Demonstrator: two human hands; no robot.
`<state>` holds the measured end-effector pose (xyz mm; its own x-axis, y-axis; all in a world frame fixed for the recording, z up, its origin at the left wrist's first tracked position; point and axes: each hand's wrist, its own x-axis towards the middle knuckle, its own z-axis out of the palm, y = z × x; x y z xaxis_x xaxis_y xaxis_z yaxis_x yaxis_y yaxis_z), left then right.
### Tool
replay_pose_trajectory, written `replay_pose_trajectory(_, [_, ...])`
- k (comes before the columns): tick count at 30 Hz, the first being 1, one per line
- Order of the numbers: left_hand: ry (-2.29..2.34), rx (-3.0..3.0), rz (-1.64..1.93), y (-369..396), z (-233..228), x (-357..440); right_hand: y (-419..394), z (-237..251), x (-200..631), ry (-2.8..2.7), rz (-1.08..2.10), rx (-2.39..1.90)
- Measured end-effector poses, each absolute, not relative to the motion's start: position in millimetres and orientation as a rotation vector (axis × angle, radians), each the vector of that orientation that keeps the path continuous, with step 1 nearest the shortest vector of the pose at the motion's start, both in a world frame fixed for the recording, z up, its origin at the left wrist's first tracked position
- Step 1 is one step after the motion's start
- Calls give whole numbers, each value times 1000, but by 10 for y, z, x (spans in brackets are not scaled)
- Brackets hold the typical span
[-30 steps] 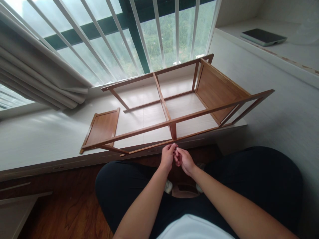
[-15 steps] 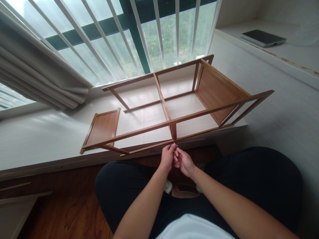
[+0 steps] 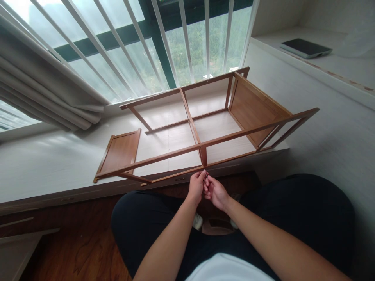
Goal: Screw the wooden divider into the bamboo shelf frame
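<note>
A brown wooden shelf frame (image 3: 193, 125) lies on its side on the white window ledge (image 3: 52, 164), with a solid panel at its right end. My left hand (image 3: 197, 185) and my right hand (image 3: 215, 191) meet just below the frame's near rail, where the middle upright joins it. The fingertips of both pinch something very small and thin there, too small to identify. My crossed legs in dark trousers (image 3: 293, 210) fill the foreground.
A loose wooden panel (image 3: 120, 150) lies flat on the ledge to the left of the frame. Grey curtains (image 3: 43, 89) hang at the left. White window bars (image 3: 164, 43) stand behind. A dark tablet (image 3: 306, 47) rests on the upper right shelf. The floor is wood.
My two hands have stayed at the same joint; the fingers have shifted only slightly. The camera has tilted a little.
</note>
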<state>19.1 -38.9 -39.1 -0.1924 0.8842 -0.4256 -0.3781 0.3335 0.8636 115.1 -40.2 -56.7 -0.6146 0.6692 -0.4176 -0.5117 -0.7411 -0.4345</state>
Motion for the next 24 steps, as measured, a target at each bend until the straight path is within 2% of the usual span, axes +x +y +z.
replay_pose_trajectory(7, [1294, 517, 1234, -386, -378, 190, -394, -564, 1157, -294, 2344, -696])
replay_pose_trajectory(12, [1341, 524, 1207, -400, -381, 190, -412, -551, 1120, -347, 2316, -807])
replay_pose_trajectory(18, [1460, 660, 1238, -373, -386, 113, -387, -606, 1138, -557, 1896, -1193])
replay_pose_trajectory(24, [1378, 777, 1056, -380, -406, 179, -226, -595, 1184, -584, 1679, -1270])
